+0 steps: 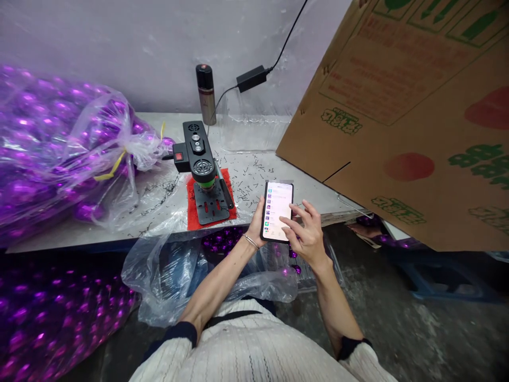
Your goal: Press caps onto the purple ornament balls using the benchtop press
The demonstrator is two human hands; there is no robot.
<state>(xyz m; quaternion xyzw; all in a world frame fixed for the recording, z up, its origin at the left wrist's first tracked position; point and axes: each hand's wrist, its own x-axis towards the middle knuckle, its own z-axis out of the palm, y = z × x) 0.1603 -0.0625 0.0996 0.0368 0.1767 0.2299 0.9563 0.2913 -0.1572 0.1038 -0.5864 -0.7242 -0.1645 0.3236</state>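
Observation:
A smartphone with a lit screen showing a list is upright in front of me, at the table's front edge. My left hand is closed round its left side and supports it from behind. Over the right part of the screen hovers my right hand, fingers spread and holding nothing; whether a fingertip touches the glass I cannot tell. Left of the phone, a black hand-press device with a lever stands on a red cloth.
A big clear bag of shiny purple balls lies on the table's left, another purple heap below. A large cardboard box leans in from the right. A spray can and a power adapter are behind. Black scraps litter the tabletop.

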